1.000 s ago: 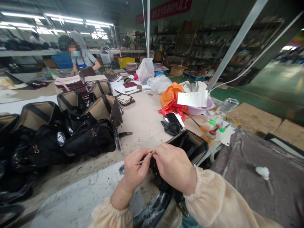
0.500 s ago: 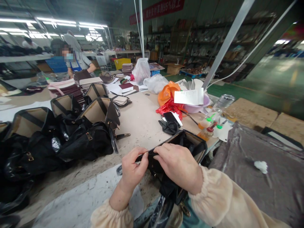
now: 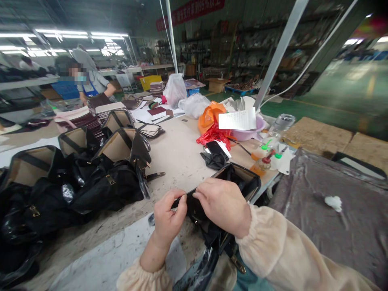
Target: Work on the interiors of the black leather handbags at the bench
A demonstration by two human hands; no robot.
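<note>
A black handbag [image 3: 239,180] with an open top lies at the near edge of the worktable [image 3: 178,155], partly over my lap. My left hand [image 3: 169,216] pinches the bag's near rim between thumb and fingers. My right hand [image 3: 224,204] is closed on the same rim just to the right, and its fingers cover what they grip. A strap with a brass buckle [image 3: 238,262] hangs down below my right wrist.
Several black handbags [image 3: 100,178] with tan linings crowd the table's left side. Orange and red plastic bags [image 3: 212,123], a pink basin with a paper [image 3: 242,121] and glue bottles [image 3: 263,155] stand at the right. A person [image 3: 87,83] works at the far end. Brown sheet [image 3: 333,214] at right.
Both hands stayed on the bag's rim while their fingers drew slightly apart along it. The camera view shifted a little to the right and up.
</note>
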